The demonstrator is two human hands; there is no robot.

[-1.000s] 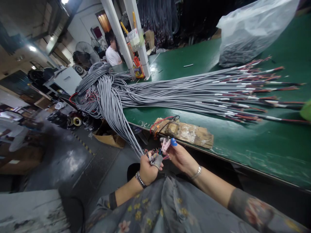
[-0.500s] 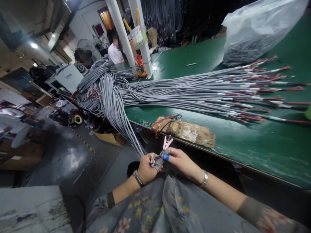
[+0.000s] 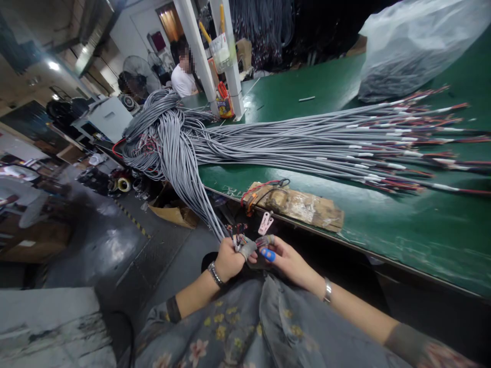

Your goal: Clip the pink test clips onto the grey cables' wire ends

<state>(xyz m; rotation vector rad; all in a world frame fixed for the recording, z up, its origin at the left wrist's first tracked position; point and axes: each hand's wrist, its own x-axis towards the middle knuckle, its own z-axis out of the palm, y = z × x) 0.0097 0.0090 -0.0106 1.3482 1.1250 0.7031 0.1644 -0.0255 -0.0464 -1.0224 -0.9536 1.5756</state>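
Observation:
My left hand [image 3: 231,260] is closed around the ends of several grey cables [image 3: 210,212] that hang down from the bench. Thin dark and reddish wires [image 3: 238,239] stick out above its fingers. Facing it, my right hand [image 3: 284,258] has its thumb and forefinger bent together at the thin wire ends beside the left thumb. A blue cover sits on the right thumb, and grey wrapping covers a fingertip on each hand. Just above the right fingers, a pink clothespin [image 3: 265,223] hangs at the bench edge, apart from the hand.
A long bundle of grey cables [image 3: 268,143] with stripped ends lies across the green bench [image 3: 406,235]. Near its edge is a taped cardboard piece [image 3: 307,208]. A filled plastic bag [image 3: 418,56] stands at the back right. Another person [image 3: 184,76] is beyond the white post [image 3: 233,76].
My right fingers have come away from the clothespin's lower end and drawn slightly apart from the left hand. More wire ends show above my left hand. The view has shifted slightly.

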